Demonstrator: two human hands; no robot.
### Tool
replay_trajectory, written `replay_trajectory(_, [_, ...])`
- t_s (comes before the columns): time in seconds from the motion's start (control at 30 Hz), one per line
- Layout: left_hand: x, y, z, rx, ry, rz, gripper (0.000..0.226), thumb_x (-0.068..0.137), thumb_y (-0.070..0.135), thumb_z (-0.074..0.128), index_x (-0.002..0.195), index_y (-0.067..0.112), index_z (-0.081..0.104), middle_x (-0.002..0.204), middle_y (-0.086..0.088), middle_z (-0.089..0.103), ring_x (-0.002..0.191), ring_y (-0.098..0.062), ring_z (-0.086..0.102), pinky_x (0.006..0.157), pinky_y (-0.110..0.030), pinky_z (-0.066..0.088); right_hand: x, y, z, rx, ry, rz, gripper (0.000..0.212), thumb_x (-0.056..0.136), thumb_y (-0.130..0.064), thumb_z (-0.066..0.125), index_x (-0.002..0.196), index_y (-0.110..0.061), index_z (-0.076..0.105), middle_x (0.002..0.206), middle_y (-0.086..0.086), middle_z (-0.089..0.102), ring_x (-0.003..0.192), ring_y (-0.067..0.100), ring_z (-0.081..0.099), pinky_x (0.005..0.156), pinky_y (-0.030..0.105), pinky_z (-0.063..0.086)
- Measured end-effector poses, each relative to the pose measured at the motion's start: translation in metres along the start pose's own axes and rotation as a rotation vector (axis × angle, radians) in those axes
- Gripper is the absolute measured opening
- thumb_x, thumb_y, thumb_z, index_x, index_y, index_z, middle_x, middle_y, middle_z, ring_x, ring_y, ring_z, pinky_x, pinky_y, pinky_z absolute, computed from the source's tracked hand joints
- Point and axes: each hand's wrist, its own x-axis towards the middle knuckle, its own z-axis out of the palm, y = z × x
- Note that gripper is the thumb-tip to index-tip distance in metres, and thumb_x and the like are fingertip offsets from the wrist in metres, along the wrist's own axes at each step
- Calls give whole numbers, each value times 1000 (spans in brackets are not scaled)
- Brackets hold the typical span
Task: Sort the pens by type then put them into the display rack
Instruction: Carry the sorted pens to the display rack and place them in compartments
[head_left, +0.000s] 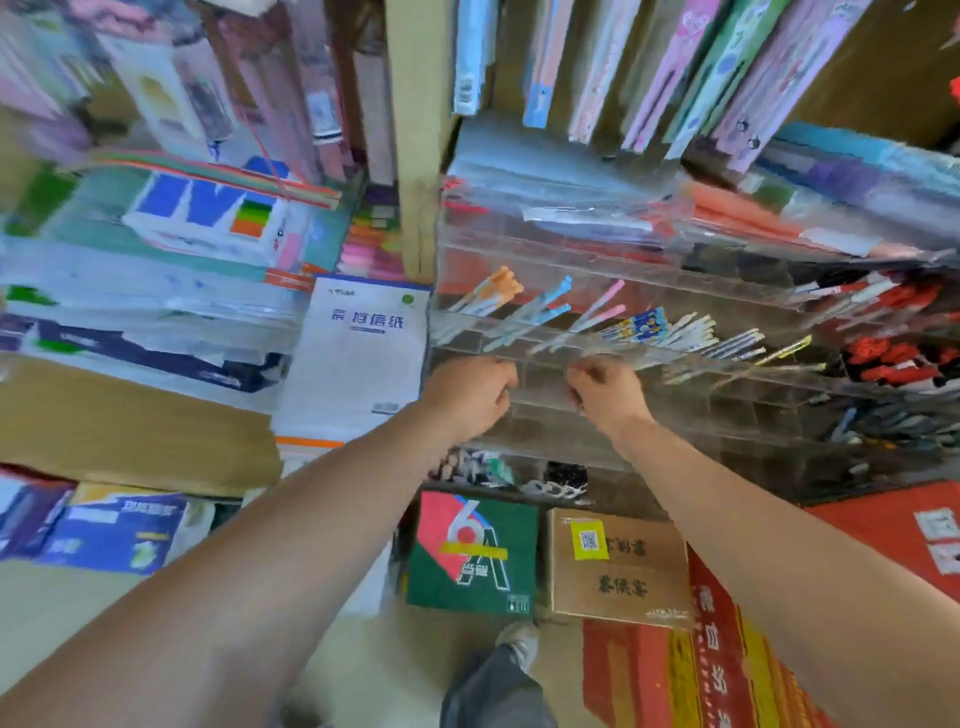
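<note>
A clear acrylic display rack (691, 291) with tiered compartments stands on the shelf ahead. Its upper row holds pens with orange caps (493, 291), blue caps (545, 304) and pink caps (605, 306), then blue patterned pens (639, 325) and white pens (717, 338). My left hand (470, 392) is curled into a fist at the rack's left front, with nothing visible in it. My right hand (605, 392) has its fingers curled against the front edge of a lower row. Blur hides whether it pinches a pen.
Red items (893, 358) and dark pens (872, 421) fill the rack's right side. A writing pad (358, 353) and paper stacks (150, 291) lie to the left. On the floor below are a green box (472, 556), a brown box (618, 566) and red cartons (691, 675).
</note>
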Motion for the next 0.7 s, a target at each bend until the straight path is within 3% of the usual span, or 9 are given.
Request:
replay_trajectory(0.13, [-83,-95,-14,10,24,-118,25,96,19,42,115,15,59,112,-9,61,103,-30,57,79,-36,45,-49,-53,100,-104,-134,-94,23,92,-13,54,74,-26,61,80,12,70,69,24,62,70,39,55])
replay_trajectory(0.27, [-172,-197,-22,-50,11,-213,20,96,17,43,107,15,60,106,-7,61,98,-29,57,73,-34,44,-98,-103,206,-156,-265,-172,23,88,3,46,90,-10,66,78,9,66,58,17,59,51,19,48])
replay_trajectory(0.37, [-236,-269,-26,-19,10,-271,9,93,16,47,86,19,52,89,-2,58,86,-26,57,63,-32,39,-127,-131,287,-221,-347,-239,18,87,-2,52,90,-14,66,84,11,68,68,26,65,62,30,52])
replay_trajectory(0.5, [-303,-354,-24,6,-37,-428,18,97,20,41,106,17,57,100,-5,57,90,-24,55,75,-37,49,-150,-162,390,-273,-451,-291,19,88,-7,55,85,-24,63,83,1,65,77,24,62,71,29,50])
replay_trajectory(0.6, [-339,-408,-17,7,-59,-540,22,99,22,39,113,14,53,104,-8,57,95,-26,53,75,-37,47,-160,-182,458,-320,-540,-316,24,90,-13,53,79,-34,60,87,0,66,80,22,62,74,35,52])
replay_trajectory(0.7, [-368,-455,-12,-45,-68,-646,27,98,22,41,120,11,52,110,-12,56,104,-29,53,79,-38,45,-161,-200,519,-364,-591,-318,17,90,-19,52,86,-31,64,85,-2,67,70,20,62,62,31,50])
